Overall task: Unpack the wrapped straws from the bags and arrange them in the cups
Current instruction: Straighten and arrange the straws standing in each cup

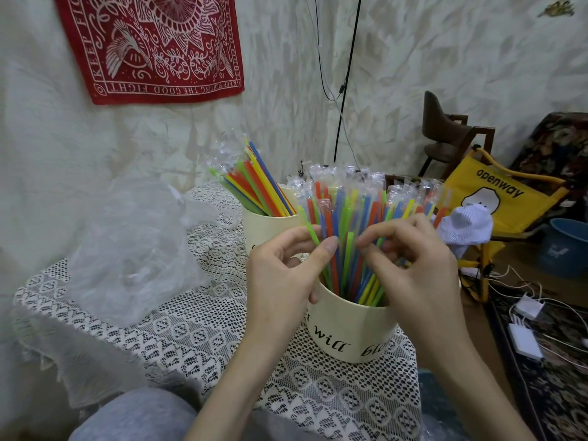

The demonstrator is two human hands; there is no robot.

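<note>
My left hand [280, 278] pinches a green straw [310, 230] between thumb and fingers, at the left edge of the bundle. My right hand [416, 265] has its fingers curled into the straws [350, 224], fingertips pressed among them; I cannot tell which one it grips. The bundle stands upright in the near cup [346, 329], wrapped tips fanning above my fingers. The far cup [264, 224], just behind and left, holds more straws leaning left. A crumpled clear bag [133, 253] lies on the lace cloth [203, 338], well left of the cups. A yellow bag [490, 198] sits far right.
</note>
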